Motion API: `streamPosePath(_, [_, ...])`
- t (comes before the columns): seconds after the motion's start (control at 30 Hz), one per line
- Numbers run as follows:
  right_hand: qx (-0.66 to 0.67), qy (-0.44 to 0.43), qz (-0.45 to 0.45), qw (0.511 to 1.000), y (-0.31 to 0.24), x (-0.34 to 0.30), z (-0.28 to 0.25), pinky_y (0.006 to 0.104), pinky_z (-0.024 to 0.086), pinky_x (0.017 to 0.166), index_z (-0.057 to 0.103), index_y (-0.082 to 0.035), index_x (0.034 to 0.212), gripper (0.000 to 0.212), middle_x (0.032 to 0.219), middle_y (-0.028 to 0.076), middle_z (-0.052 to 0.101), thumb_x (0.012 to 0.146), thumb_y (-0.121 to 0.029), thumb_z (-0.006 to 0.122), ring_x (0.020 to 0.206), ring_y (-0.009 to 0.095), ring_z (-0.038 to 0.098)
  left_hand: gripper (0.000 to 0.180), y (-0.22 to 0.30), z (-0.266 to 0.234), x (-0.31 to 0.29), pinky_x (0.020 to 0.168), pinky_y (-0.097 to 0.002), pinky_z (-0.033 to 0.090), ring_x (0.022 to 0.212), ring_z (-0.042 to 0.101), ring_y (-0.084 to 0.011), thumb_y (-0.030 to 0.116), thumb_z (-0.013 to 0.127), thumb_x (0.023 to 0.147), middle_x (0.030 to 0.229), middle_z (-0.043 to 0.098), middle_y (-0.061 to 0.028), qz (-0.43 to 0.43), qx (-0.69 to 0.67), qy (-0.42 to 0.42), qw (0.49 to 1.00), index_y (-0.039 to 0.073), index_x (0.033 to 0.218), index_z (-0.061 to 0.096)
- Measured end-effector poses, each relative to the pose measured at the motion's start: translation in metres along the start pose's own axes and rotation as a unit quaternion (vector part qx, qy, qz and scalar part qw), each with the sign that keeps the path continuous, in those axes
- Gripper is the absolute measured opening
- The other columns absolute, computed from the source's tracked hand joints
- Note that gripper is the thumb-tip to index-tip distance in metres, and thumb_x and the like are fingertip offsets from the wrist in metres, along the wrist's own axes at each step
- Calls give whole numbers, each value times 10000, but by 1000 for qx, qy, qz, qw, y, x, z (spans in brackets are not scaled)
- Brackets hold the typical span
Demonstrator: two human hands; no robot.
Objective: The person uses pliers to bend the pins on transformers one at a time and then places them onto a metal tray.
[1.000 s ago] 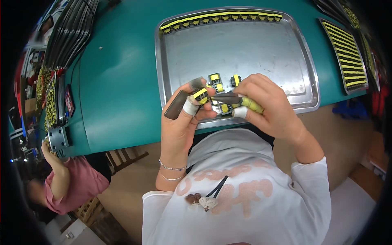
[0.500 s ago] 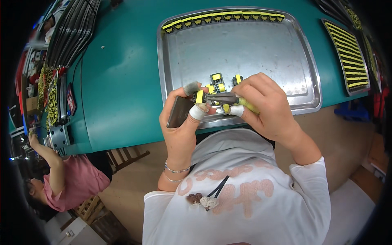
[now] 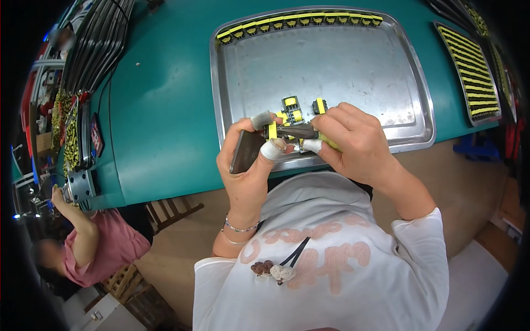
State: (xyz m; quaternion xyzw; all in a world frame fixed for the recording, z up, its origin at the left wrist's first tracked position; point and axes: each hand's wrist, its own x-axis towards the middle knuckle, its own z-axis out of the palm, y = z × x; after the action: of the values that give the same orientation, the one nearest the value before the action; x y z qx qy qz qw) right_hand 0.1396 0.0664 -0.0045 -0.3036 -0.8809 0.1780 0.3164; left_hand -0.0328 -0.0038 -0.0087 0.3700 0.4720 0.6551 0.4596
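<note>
My left hand [image 3: 243, 179] pinches a small yellow-and-black transformer [image 3: 272, 131] between its taped thumb and forefinger. A dark flat block [image 3: 246, 151] rests in the same hand's palm. My right hand [image 3: 358, 142] is wrapped round pliers [image 3: 300, 131] with yellow-green handles, and white tape covers its thumb. The pliers' dark jaws reach the transformer's right side; whether they grip a pin there I cannot tell. Just beyond the hands, several loose transformers [image 3: 291, 102] lie near the tray's front edge, one transformer [image 3: 319, 106] standing apart to the right.
The metal tray [image 3: 326, 66] sits on a green table [image 3: 165, 121], with a row of transformers [image 3: 291, 22] along its far edge. Another tray packed with transformers [image 3: 475, 77] is at the right. Stacked black trays [image 3: 99, 47] stand far left. A person in pink [image 3: 113, 243] works at the left.
Both hands have shifted very slightly, still holding the transformer and the pliers together. The co-worker at the left has moved an arm a little.
</note>
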Motion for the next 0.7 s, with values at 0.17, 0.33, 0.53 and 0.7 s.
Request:
streamPosePath(0.17, [36, -11, 31, 999, 0, 0, -6, 372, 441, 579, 586, -11, 852, 243, 721, 101, 526, 611, -15, 617, 676, 273, 532, 319, 0, 1, -2, 735, -318, 589, 920, 619, -193, 52, 676, 834, 1046, 618, -157, -5, -12, -4, 1000, -49, 1098, 527])
streamPosePath(0.33, [64, 6, 39, 997, 5, 0, -4, 374, 442, 602, 585, -12, 851, 217, 732, 107, 531, 638, -36, 613, 688, 283, 527, 337, 0, 3, -3, 737, -308, 584, 884, 632, -191, 79, 678, 839, 1033, 624, -150, -25, -37, 5, 999, -54, 1109, 526])
streamPosePath(0.53, [31, 3, 19, 999, 4, -4, 1, 377, 436, 583, 587, -14, 856, 246, 735, 94, 540, 624, -48, 658, 665, 273, 525, 325, -6, 3, -4, 737, -305, 581, 863, 638, -190, 67, 668, 844, 1031, 623, -147, -15, -29, -10, 999, -49, 1111, 524])
streamPosePath(0.7, [35, -31, 48, 998, 5, -5, -2, 349, 439, 586, 588, -9, 865, 209, 735, 107, 549, 685, -60, 682, 663, 270, 529, 323, -9, 8, -4, 732, -308, 580, 871, 635, -182, 59, 662, 849, 1032, 622, -147, -5, -28, 2, 1000, -51, 1118, 521])
